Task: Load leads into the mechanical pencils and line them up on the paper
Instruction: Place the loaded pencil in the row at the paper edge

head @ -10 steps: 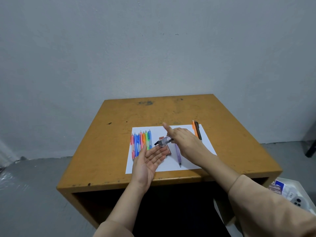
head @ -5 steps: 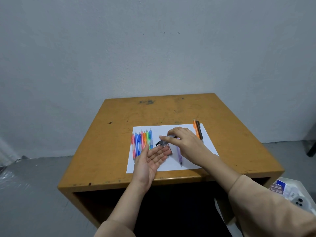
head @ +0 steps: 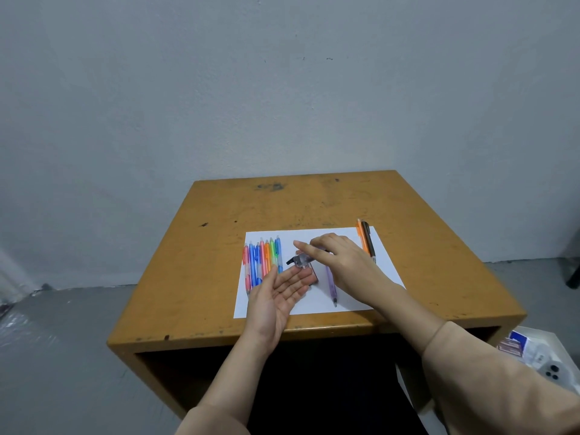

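Observation:
A white sheet of paper (head: 314, 301) lies on the wooden table (head: 219, 246). Several coloured mechanical pencils (head: 262, 262) lie side by side at its left. A purple pencil (head: 331, 285) rests in the middle, and an orange and a black pencil (head: 365, 238) sit at the right edge. My right hand (head: 342, 262) pinches a small clear lead case with a dark cap (head: 299, 259), tilted over my left hand (head: 276, 296), which is held palm up with straight fingers. A reddish box (head: 314, 276) lies just beyond the left fingertips.
A grey wall rises behind the table. At the lower right, beside the table, a white bin (head: 539, 353) holds small boxes and a pale object. A dark leg of something (head: 574, 274) stands at the far right.
My right hand lowered the lead case toward my left palm, then extended its index finger again. The left hand stayed palm up in place.

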Demonstrator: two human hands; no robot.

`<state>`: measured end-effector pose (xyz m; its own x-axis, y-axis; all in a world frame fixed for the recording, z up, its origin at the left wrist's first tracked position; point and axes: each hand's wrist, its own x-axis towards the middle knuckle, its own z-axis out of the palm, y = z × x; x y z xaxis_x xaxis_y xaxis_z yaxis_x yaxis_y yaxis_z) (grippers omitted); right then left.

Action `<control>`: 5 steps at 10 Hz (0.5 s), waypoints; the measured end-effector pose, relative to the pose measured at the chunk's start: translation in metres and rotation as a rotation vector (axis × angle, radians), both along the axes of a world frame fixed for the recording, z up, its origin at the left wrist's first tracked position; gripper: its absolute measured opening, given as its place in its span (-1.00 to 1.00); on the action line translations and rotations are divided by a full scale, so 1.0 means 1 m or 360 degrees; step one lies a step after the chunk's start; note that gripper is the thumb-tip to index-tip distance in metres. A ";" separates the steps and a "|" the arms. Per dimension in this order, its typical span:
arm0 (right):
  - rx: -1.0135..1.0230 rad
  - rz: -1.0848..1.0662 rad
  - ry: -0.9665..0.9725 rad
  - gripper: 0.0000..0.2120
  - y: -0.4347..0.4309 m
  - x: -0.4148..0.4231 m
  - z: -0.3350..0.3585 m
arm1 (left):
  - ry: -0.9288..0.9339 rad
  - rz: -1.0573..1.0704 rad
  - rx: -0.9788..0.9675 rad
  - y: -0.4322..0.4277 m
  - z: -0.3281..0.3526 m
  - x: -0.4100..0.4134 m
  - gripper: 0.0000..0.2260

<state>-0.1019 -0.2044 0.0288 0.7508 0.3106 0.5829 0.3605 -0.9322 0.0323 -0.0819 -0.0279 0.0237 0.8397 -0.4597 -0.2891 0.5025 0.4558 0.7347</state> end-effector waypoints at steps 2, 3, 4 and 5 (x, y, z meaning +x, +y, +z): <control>0.0217 -0.0064 0.0178 0.09 0.002 -0.001 0.001 | -0.0042 0.0017 -0.0006 -0.001 -0.002 0.000 -0.61; 0.0283 -0.0034 0.0217 0.15 0.002 0.002 0.001 | -0.0050 0.0017 -0.0003 -0.001 -0.002 0.000 -0.62; 0.0302 -0.0020 0.0127 0.00 0.003 0.002 0.005 | -0.0048 0.0015 -0.0005 0.000 -0.002 0.000 -0.62; 0.0026 0.0078 -0.0068 -0.41 -0.001 0.000 0.006 | -0.0028 -0.0023 0.0012 0.000 0.000 -0.001 -0.61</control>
<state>-0.1023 -0.2059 0.0344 0.7095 0.3364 0.6193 0.4044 -0.9140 0.0332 -0.0825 -0.0277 0.0233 0.8381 -0.4696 -0.2776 0.4957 0.4432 0.7469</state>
